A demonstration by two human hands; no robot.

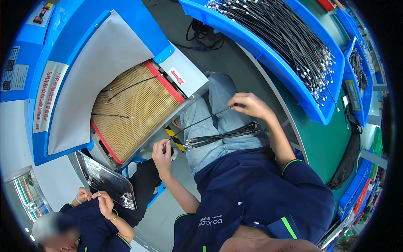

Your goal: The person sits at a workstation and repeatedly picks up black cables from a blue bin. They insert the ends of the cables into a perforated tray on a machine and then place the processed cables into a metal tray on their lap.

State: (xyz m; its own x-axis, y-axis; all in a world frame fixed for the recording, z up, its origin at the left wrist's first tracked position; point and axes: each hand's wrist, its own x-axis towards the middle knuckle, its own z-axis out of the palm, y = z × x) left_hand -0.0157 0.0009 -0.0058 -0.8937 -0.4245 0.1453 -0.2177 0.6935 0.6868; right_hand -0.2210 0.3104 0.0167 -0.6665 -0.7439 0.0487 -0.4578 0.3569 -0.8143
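Observation:
A thin black cable [200, 122] stretches slantwise between my two hands above my lap. My left hand [162, 156] pinches its lower end, close to the conveyor's side. Its other end is gripped by the closed fingers of my right hand [250, 105], farther off and to the right. Across my thighs lies a loose bundle of black cables [224, 134] with small white connectors at the left end. On the tan mesh conveyor belt [126, 98], to the left, a few single black cables [133, 88] lie apart from one another.
The belt runs into a blue machine [67, 80] with a grey flap. A big blue bin [268, 50] of black cables stands on the green table [323, 140] at right. Lower left, another person [96, 222] works beside a metal tray [110, 178] holding small parts.

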